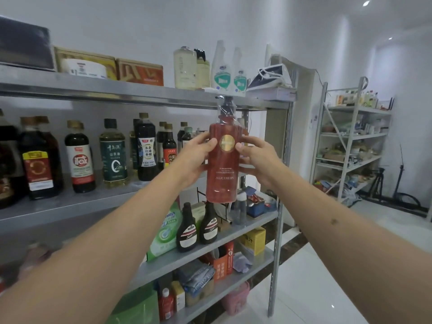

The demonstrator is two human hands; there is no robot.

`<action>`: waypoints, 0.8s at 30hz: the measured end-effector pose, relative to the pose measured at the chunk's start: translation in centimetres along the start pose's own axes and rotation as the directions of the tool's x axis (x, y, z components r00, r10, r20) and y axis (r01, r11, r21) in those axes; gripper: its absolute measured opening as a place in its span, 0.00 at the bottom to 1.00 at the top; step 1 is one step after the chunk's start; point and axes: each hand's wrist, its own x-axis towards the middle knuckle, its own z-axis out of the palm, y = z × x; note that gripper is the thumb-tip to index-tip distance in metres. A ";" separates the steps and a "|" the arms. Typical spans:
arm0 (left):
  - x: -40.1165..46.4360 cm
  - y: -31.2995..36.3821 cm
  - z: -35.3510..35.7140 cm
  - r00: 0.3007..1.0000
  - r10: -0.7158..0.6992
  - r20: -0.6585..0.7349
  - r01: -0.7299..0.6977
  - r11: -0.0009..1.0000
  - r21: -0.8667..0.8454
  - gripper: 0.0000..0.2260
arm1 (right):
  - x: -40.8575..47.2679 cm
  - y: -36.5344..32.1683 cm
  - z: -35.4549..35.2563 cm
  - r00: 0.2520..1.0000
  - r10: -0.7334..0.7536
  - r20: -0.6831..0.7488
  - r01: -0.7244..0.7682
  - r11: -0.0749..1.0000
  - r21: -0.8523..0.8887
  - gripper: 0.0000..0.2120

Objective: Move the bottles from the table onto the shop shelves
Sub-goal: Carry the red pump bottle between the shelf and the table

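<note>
A tall red pump bottle [223, 174] with a gold round label and a plastic-wrapped black pump is held upright in the air in front of the metal shop shelves [140, 95]. My left hand [195, 155] grips its left side and my right hand [258, 157] grips its right side, thumbs on the front. The pump top reaches the edge of the top shelf. On the top shelf just above stand two cream bottles [184, 67] and two white spray bottles [221, 69]. The table is out of view.
The second shelf carries several dark sauce and oil bottles [79, 157]. Lower shelves hold two brown syrup bottles [187, 228], a green pack, boxes and cloths. An iron [271, 77] lies at the top shelf's right end. A second rack [350, 141] stands at the right over white floor tiles.
</note>
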 end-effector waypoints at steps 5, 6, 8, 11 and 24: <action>5.0 -3.0 0.8 0.999 -0.034 -0.016 0.034 0.999 0.001 0.14 | 4.9 2.6 -1.5 0.999 0.033 -0.020 -0.033 0.999 -0.010 0.12; 5.9 -3.6 1.0 0.999 -0.043 -0.019 0.043 0.999 0.007 0.13 | 5.9 3.1 -2.0 0.999 0.042 -0.021 -0.043 0.999 -0.006 0.12; 8.2 -5.3 1.6 0.998 -0.048 -0.032 0.049 0.999 0.015 0.13 | 8.1 4.3 -3.0 0.999 0.049 -0.016 -0.050 0.999 -0.017 0.13; 11.2 -7.4 3.1 0.996 -0.064 -0.063 0.065 0.998 0.012 0.12 | 11.1 5.9 -5.2 0.998 0.056 0.001 -0.056 0.998 -0.027 0.14; 23.5 -11.9 10.8 0.989 -0.044 -0.138 0.042 0.999 -0.012 0.09 | 24.3 8.1 -14.3 0.994 0.039 0.101 -0.034 0.998 -0.053 0.20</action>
